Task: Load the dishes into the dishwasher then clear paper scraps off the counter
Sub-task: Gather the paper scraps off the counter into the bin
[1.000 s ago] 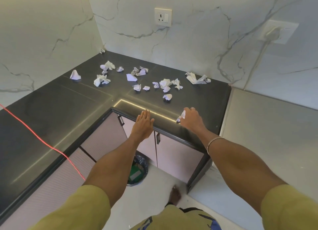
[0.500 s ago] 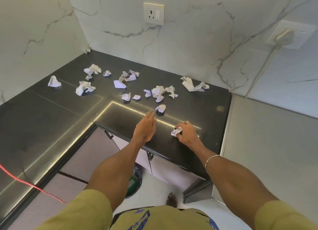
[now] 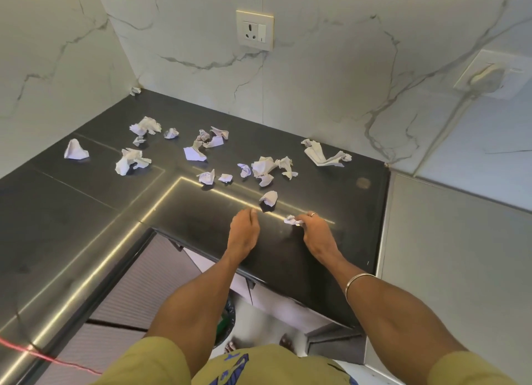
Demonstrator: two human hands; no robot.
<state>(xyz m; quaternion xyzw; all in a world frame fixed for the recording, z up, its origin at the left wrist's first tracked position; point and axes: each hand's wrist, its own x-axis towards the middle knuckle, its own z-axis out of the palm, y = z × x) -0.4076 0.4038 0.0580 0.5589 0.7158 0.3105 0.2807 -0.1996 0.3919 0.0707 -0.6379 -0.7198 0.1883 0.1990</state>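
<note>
Over a glossy black stone counter (image 3: 86,217) in a marble-walled kitchen corner, two bare forearms reaching forward from olive-yellow sleeves. Right hand (image 3: 316,235), thin metal bangle (image 3: 359,282) on the wrist and a ring on one finger, curled around a small crumpled white paper scrap (image 3: 290,220), pinched just above the counter's front part. Left hand (image 3: 244,232) just beside it, palm down, fingers bent loosely and grasping nothing, fingertips near a lone crumpled white scrap (image 3: 269,198); touching it or not, impossible to say at this angle. Scattered farther back on the counter, well apart from both hands, more crumpled white paper pieces (image 3: 266,167), faint blue ink lines on a few, no word legible. On the back wall, a cream plastic power socket with switch (image 3: 254,30), unlabelled. At right, a second wall plate with a plugged-in white cord (image 3: 486,78). Below the counter edge, pale ribbed cabinet doors (image 3: 138,286) and a dark-lined waste bin (image 3: 227,321), partly hidden behind the left forearm. Blue print on the olive-yellow garment at the bottom edge, too cropped to read.
</note>
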